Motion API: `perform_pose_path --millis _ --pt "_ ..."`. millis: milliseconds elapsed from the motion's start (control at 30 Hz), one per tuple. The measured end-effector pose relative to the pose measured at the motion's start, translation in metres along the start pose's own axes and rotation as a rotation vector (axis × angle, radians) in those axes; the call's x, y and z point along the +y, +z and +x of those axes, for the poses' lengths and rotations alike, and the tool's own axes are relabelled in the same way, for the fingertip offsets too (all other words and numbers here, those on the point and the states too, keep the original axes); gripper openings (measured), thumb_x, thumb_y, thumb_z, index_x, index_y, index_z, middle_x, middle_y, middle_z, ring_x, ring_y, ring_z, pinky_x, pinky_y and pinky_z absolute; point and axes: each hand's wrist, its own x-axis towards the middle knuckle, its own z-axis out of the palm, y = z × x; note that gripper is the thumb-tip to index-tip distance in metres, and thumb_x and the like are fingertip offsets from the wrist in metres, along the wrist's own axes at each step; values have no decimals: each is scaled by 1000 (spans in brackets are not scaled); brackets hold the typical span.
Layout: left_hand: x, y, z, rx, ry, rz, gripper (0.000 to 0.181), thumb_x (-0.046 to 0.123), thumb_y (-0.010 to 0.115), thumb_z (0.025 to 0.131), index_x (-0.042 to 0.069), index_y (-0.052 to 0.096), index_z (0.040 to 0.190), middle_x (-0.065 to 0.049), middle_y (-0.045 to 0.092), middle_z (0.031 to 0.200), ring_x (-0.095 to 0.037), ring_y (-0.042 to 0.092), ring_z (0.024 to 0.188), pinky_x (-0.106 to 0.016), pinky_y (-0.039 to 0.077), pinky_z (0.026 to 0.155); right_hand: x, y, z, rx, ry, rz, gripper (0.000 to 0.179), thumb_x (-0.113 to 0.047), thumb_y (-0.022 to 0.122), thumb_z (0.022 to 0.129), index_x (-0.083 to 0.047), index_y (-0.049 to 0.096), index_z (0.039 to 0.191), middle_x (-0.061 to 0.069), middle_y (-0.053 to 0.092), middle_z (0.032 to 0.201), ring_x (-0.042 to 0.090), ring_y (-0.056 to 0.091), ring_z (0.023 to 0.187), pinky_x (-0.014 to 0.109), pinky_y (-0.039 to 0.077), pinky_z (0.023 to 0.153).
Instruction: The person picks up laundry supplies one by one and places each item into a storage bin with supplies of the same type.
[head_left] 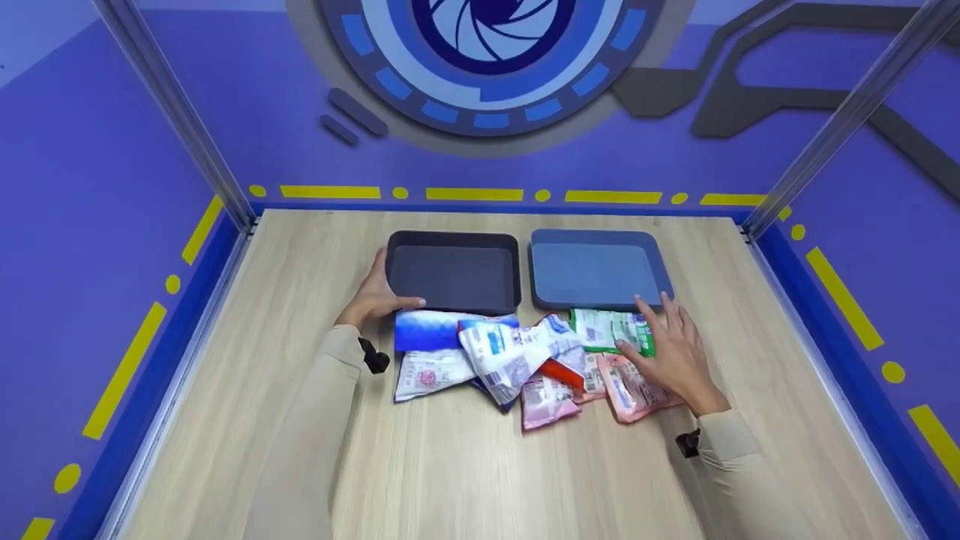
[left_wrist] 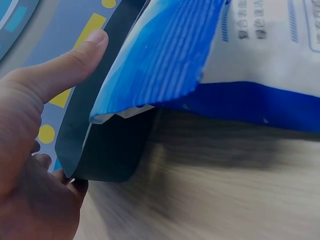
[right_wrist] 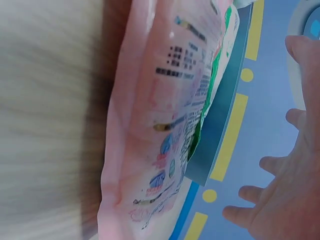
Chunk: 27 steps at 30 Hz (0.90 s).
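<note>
At the left corner of a dark grey tray [head_left: 454, 270], my left hand [head_left: 373, 295] rests its fingers along the outer side, with the thumb stretched out over the front rim. In the left wrist view a blue-and-white snack packet [left_wrist: 160, 55] leans close to that tray's wall. My right hand [head_left: 675, 352] hovers with spread fingers over a pink packet [head_left: 634, 386] and a green-and-white packet [head_left: 611, 330], close to the front right corner of a blue-grey tray [head_left: 596, 266]. Nothing is held in it. The pink packet fills much of the right wrist view.
Several packets lie overlapping in front of the trays, among them a white-and-blue one [head_left: 499, 352] and a small pink-purple one [head_left: 549, 401]. Blue walls with metal corner posts [head_left: 847, 112] enclose the wooden table [head_left: 450, 480] at the back and sides.
</note>
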Motion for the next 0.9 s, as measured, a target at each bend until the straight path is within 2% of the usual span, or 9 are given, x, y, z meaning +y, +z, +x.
perform_pose_path --millis 600,900 --pt "0 2 2 -5 -21 57 138 32 96 72 14 -4 166 -6 -5 173 -29 4 158 -45 11 128 -9 5 3 -2 -29 8 88 -57 71 90 -27 31 163 27 18 166 59 15 148 81 16 112" --pt "3 6 2 -17 -9 149 135 35 94 73 14 -2 166 -12 -2 173 -33 5 158 -47 13 128 -14 7 5 -8 -45 -9 88 -56 72 89 -26 32 162 25 18 167 58 15 148 80 15 113"
